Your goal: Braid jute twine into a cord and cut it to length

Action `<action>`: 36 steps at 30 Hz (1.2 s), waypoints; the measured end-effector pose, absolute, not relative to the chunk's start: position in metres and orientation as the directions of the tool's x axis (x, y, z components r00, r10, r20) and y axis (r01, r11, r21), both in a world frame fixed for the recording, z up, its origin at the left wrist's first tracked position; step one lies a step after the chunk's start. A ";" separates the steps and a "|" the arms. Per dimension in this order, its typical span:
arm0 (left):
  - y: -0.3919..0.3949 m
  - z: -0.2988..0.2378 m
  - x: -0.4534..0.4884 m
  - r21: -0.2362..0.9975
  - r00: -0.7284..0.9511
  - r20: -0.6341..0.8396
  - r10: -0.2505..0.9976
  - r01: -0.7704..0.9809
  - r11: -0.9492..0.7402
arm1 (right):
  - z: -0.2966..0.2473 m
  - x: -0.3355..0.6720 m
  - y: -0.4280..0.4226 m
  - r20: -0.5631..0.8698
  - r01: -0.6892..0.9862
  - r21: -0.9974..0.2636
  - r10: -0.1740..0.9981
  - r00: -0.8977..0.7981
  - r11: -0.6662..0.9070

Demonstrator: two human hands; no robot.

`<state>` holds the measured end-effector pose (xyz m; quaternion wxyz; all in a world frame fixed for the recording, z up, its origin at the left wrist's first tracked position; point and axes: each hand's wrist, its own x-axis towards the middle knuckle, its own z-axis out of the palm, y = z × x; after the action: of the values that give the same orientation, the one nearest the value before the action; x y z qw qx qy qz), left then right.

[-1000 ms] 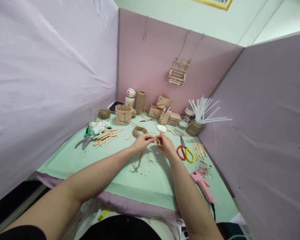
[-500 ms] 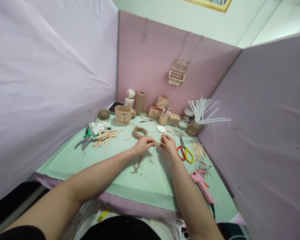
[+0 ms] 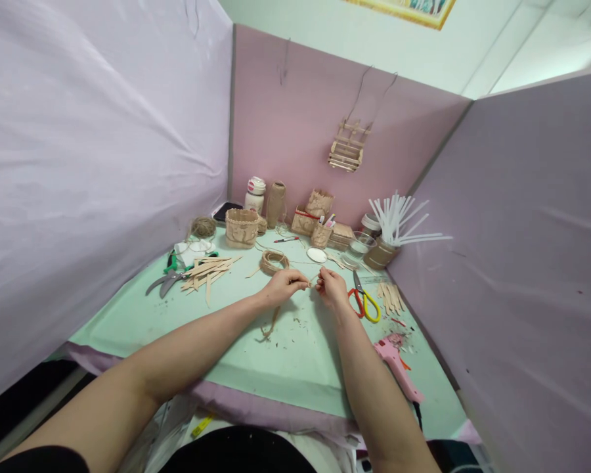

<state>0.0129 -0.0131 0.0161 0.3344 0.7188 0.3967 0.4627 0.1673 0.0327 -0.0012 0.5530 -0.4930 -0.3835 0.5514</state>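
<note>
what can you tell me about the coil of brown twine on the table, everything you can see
The coil of brown twine is wound in several turns into a loose ring with an open middle. It looks like rough natural fibre, perhaps jute. It lies flat on the green tabletop, just beyond the left hand, which overlaps it slightly in this view; whether they touch can't be told. Where the ends run is too fine to make out.
</note>
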 end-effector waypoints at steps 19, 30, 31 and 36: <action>0.002 0.005 0.002 0.857 0.035 0.332 0.943 0.408 -0.317 | 0.013 0.149 0.004 0.617 0.441 -0.587 0.728 -0.298 0.679; 0.004 0.002 0.002 0.865 0.046 0.316 0.948 0.397 -0.308 | 0.013 0.153 0.008 0.599 0.484 -0.561 0.733 -0.322 0.671; 0.004 0.002 0.002 0.860 0.051 0.315 0.948 0.406 -0.308 | 0.013 0.153 0.009 0.608 0.479 -0.560 0.728 -0.317 0.676; 0.003 0.004 0.001 0.848 0.040 0.333 0.942 0.425 -0.318 | 0.011 0.150 0.011 0.562 0.387 -0.689 0.789 -0.248 0.612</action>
<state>0.0012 0.0032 0.0042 0.2779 0.6653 0.5137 0.4650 0.1505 0.0107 0.0109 0.4761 -0.3864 -0.7612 0.2110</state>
